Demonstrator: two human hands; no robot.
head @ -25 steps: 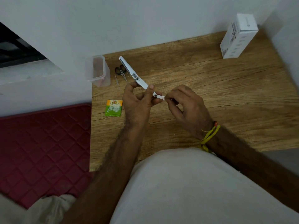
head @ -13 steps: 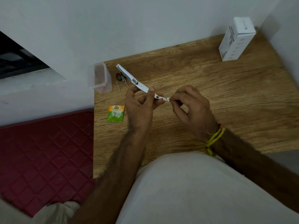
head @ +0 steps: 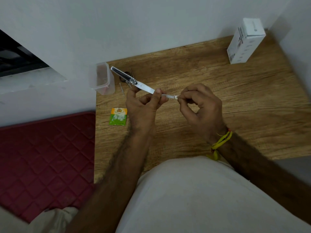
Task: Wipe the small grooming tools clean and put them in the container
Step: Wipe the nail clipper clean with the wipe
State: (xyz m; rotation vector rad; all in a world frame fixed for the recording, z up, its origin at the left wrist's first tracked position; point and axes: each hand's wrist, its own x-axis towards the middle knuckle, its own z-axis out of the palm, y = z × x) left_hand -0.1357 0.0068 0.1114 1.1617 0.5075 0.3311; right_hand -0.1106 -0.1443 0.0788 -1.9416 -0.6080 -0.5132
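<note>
a view from above of a wooden surface (head: 218, 91) set in a white-walled corner, with a person's two hands meeting over its middle. the left hand (head: 143, 108) curls its fingers and thumb around a long, slim white grooming tool (head: 134, 82), held slanted above the surface so its clear-capped end points up and left toward the wall. the right hand (head: 200, 106) pinches a small white wipe (head: 173, 97) between thumb and fingertips, pressed against the tool's near tip. the two hands are just beside each other, joined only through the tool and wipe.

a clear plastic container (head: 101, 78) stands open at the surface's far left corner, near the tool's raised end. beside it, partly hidden behind the tool, lie small dark-handled scissors (head: 123, 78) and a thin pale stick-like tool (head: 122, 89), too small to name. a green and orange sachet (head: 118, 116) lies flat near the left edge, close to the left wrist. a white box (head: 245, 41) stands in the far right corner. a yellow thread band (head: 220, 143) circles the right wrist. a dark red quilted mat (head: 45, 157) lies to the left, lower than the surface.
</note>
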